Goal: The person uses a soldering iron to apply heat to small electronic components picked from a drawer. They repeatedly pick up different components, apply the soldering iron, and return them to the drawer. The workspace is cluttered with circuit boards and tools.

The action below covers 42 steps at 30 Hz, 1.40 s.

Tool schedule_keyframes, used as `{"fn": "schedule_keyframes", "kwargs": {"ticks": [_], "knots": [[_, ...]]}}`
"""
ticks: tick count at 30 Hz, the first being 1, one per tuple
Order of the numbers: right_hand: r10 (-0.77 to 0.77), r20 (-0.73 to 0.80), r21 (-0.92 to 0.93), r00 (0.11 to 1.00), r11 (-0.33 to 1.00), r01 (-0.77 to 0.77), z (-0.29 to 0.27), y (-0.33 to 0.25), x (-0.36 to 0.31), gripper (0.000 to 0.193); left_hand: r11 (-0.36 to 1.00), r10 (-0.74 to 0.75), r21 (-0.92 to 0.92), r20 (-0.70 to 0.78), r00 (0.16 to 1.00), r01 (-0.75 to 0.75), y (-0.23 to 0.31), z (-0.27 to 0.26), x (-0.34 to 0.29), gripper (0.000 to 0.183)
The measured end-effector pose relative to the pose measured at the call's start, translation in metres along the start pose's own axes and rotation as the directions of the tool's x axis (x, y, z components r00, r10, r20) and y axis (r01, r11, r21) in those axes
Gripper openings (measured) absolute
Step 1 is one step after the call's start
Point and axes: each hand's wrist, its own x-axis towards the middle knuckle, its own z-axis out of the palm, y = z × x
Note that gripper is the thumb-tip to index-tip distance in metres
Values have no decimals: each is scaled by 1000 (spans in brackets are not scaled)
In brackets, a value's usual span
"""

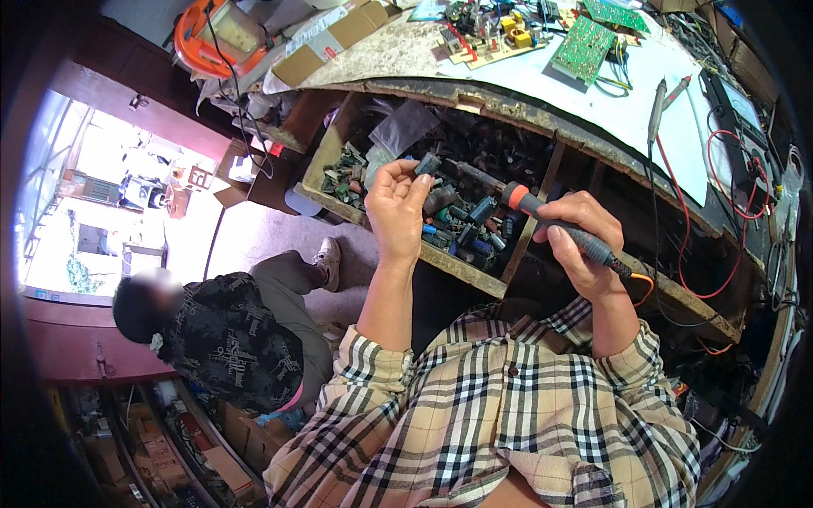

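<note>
Between the thumb and fingers of my left hand (395, 207) is a dark cylindrical capacitor (428, 164), held up over an open wooden drawer (461, 269). My right hand (584, 233) wraps around the grey and orange handle of a soldering iron (527, 201). The iron's metal shaft slants left toward the capacitor; whether its tip touches is too small to tell. Below both hands, the drawer is heaped with loose capacitors (483, 210) and other small parts. A clear plastic bag (405, 129) lies on the heap at the drawer's far left.
Above the drawer runs a worn workbench (373, 72) with green circuit boards (583, 51), a cardboard box (332, 41) and an orange container (222, 38). Test probes (657, 108) and a meter (741, 106) trail red and black leads at right. Another person (241, 339) is at left.
</note>
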Motion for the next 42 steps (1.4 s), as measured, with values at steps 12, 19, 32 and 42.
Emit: {"fn": "schedule_keyframes", "kwargs": {"ticks": [12,19,32,42], "knots": [[-5,1,6,1000,1000,5,-1,1,-1,21,999,-11,-39,8,1000,11,1,-2,1,30],[-5,3,-4,1000,1000,5,-1,-1,-1,22,999,-11,-38,-9,1000,10,3,2,0,28],[139,-68,11,988,990,-139,-17,-8,-5,19,966,91,249,-96,991,-65,-7,3,0,26],[227,-195,179,954,965,-193,-22,-4,-10,22,898,27,439,-109,994,24,0,10,-3,24]]}}
